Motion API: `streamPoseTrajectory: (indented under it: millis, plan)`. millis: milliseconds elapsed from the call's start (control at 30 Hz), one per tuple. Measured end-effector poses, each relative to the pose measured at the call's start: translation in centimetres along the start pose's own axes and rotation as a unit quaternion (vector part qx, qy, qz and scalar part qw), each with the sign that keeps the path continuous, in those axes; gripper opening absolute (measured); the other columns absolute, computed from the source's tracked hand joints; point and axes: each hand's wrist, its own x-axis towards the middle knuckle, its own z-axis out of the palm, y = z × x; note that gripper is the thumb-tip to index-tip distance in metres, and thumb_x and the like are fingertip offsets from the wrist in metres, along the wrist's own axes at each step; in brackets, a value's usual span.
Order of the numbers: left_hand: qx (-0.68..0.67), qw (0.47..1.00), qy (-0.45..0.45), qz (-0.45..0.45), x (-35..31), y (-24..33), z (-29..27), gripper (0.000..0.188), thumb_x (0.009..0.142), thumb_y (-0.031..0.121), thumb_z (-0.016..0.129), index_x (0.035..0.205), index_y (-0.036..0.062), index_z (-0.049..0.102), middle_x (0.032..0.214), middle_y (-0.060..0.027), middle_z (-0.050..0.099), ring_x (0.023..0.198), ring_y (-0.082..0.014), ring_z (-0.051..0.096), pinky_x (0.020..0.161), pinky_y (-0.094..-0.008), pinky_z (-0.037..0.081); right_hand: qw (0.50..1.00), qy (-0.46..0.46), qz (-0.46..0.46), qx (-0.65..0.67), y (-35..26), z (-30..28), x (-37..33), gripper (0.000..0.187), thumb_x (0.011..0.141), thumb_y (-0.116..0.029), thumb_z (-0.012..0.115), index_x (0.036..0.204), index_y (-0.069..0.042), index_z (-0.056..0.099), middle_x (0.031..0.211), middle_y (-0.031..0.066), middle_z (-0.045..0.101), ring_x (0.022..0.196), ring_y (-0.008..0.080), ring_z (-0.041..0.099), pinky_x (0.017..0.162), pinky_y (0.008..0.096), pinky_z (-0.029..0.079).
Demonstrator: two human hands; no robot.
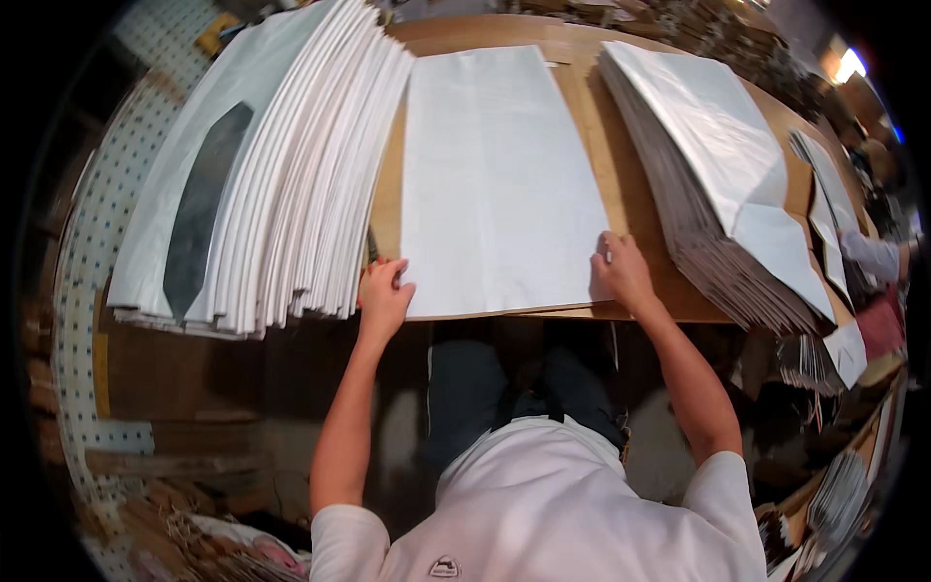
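Note:
A flat white paper bag point(495, 184) lies on the wooden table in front of me, its near end at the table's front edge. My left hand point(386, 296) is at its lower left edge, fingers curled and the thumb tip touching the bag's border. At the lower right edge, my right hand point(626, 272) has its bent fingers and thumb closed on the bag's side. What lies under the bag is mostly hidden; a thin brown edge shows along its front.
A tall, leaning stack of white bags point(320, 165), one with a dark grey panel, stands close on the left. To the right is another stack with folded ends point(718, 145). The brown tabletop point(621, 175) shows between them. Another person's hand point(870, 254) is at the far right.

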Motion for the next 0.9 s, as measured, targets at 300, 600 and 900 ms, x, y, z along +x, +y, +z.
streamPoseTrajectory:
  millis: [300, 600, 900]
  plan:
    - [-0.436, 0.849, -0.171, -0.242, 4.2, 2.0, -2.5, 0.052, 0.096, 0.001, 0.044, 0.145, 0.0033, 0.059, 0.123, -0.0094, 0.069, 0.096, -0.0135, 0.063, 0.084, -0.0254, 0.053, 0.911, -0.227, 0.156, 0.309, 1.3, -2.3, 3.6, 0.041, 0.092, 0.01, 0.049, 0.126, -0.001, 0.068, 0.096, 0.0023, 0.062, 0.081, 0.0136, 0.056, 0.075, 0.0273, 0.049]
    - [0.083, 0.978, 0.079, 0.174, 4.2, 0.9, -0.6, 0.026, 0.091, 0.004, 0.065, 0.112, 0.0099, 0.079, 0.118, -0.01, 0.072, 0.105, -0.0334, 0.061, 0.1, -0.0385, 0.049, 0.981, 0.023, -0.188, 0.038, 0.5, -2.0, 2.2, 0.041, 0.086, 0.006, 0.067, 0.124, -0.008, 0.073, 0.13, 0.0123, 0.067, 0.118, 0.0333, 0.061, 0.099, 0.0388, 0.051]
    - [0.001, 0.989, 0.024, 0.148, 5.3, -1.7, -0.7, 0.021, 0.086, 0.011, 0.074, 0.106, 0.0086, 0.079, 0.11, -0.0096, 0.075, 0.112, -0.0312, 0.061, 0.096, -0.0411, 0.051, 0.98, -0.07, -0.03, 0.182, 3.9, -0.7, 4.3, 0.033, 0.092, 0.002, 0.067, 0.123, -0.007, 0.072, 0.097, 0.0151, 0.071, 0.102, 0.0351, 0.062, 0.089, 0.0416, 0.051]
